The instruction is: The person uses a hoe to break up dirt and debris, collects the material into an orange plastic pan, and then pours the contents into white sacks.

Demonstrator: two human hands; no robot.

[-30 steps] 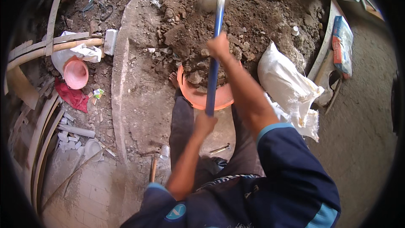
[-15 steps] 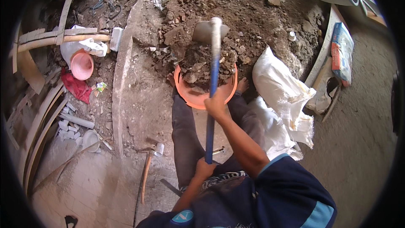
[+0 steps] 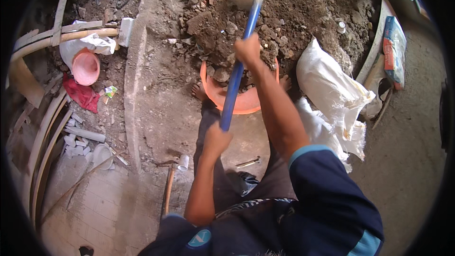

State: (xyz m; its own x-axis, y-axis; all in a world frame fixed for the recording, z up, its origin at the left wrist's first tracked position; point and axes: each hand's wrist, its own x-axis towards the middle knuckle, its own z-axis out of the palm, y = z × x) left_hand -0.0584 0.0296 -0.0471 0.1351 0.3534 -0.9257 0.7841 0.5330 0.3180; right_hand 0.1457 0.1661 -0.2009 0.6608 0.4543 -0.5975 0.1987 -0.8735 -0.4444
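Both my hands are wrapped round the blue handle of a hoe point(image 3: 234, 88). My left hand point(image 3: 217, 139) grips the near end, while my right hand point(image 3: 248, 50) holds it farther up. At the far end, past a whitish stretch of handle, the blurred metal blade hangs over the heap of soil and rubble point(image 3: 279, 9). Between my feet stands an orange basin point(image 3: 243, 105) with its far side among soil and stones. Part of the basin is hidden behind the handle and my right forearm.
White sacks point(image 3: 327, 83) lie on my right, with a printed bag point(image 3: 392, 50) beyond them. On the left are a small pink bucket point(image 3: 86, 68), a red cloth point(image 3: 81, 96) and curved wooden strips point(image 3: 45, 154). A white cup point(image 3: 183, 162) and a wooden stick point(image 3: 168, 189) lie by my left leg.
The hoe has moved away from me, its blade going farther out over the heap from near the basin. Both hands have moved forward with it, and my body appears more upright.
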